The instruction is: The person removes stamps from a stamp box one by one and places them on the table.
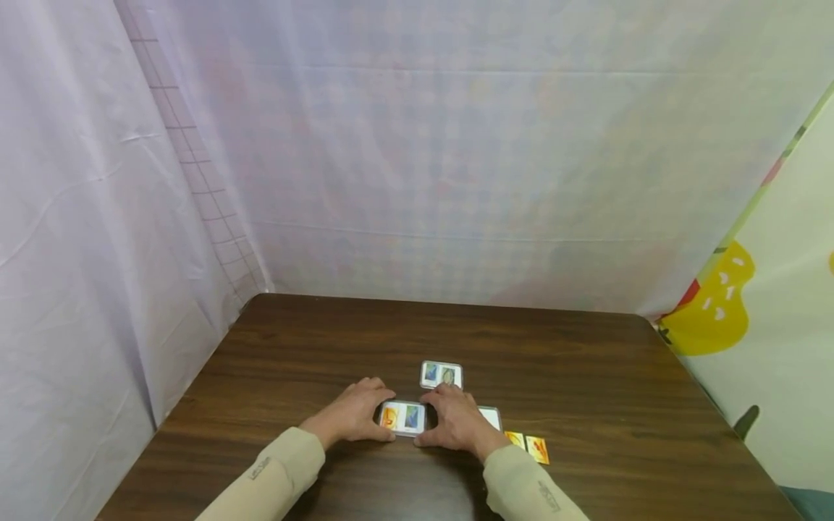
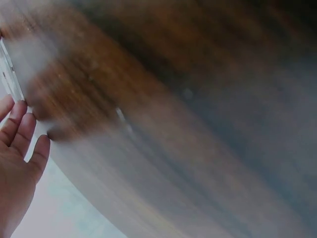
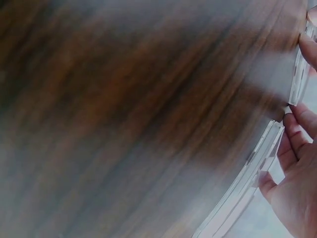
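Observation:
A flat clear plastic case (image 1: 402, 420) with an orange picture and a blue-green one lies on the table between my two hands. My left hand (image 1: 355, 411) holds its left end, thumb at the near corner and fingers at the far one. At the right end, my right hand (image 1: 456, 421) grips it the same way. The left wrist view catches only the edge of the case (image 2: 12, 74) beside the fingertips. In the right wrist view, thumb and fingers span the case's end, and another clear case (image 3: 242, 183) lies close by the hand.
Just beyond my right hand lies a similar case (image 1: 441, 370) with two pictures. A third case (image 1: 491, 415) is partly hidden by the right wrist. Two small orange-yellow picture cards (image 1: 537, 449) lie right of it on the brown wooden table (image 1: 313, 340). White curtains (image 1: 417, 181) hang behind.

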The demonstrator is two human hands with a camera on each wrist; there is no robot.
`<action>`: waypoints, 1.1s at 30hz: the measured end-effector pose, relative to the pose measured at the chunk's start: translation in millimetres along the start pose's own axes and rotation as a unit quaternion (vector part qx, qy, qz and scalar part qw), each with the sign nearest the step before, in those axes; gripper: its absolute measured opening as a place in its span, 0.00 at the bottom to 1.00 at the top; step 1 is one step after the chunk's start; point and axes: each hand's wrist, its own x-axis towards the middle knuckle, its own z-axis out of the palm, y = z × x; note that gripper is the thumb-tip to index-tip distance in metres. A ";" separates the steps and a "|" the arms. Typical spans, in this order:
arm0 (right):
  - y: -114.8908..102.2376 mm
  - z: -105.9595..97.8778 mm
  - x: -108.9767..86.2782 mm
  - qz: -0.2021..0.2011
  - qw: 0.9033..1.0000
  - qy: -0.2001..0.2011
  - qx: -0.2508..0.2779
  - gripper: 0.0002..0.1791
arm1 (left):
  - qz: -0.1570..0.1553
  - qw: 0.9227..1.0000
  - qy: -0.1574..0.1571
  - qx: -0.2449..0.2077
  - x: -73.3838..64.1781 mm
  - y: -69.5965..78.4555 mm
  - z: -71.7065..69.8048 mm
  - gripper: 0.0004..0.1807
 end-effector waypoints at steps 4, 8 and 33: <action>-0.1 0.6 0.2 0.003 1.000 -0.002 0.006 0.36 | 0.001 1.000 -0.002 -0.001 -0.2 0.2 0.1 0.37; -0.1 1.0 -0.1 0.003 1.000 0.003 0.011 0.34 | 0.005 1.000 -0.002 -0.004 -0.1 0.4 -0.5 0.36; 0.1 3.5 -1.3 0.006 1.000 0.011 0.012 0.35 | 0.015 1.000 0.004 -0.013 1.1 0.6 -2.8 0.32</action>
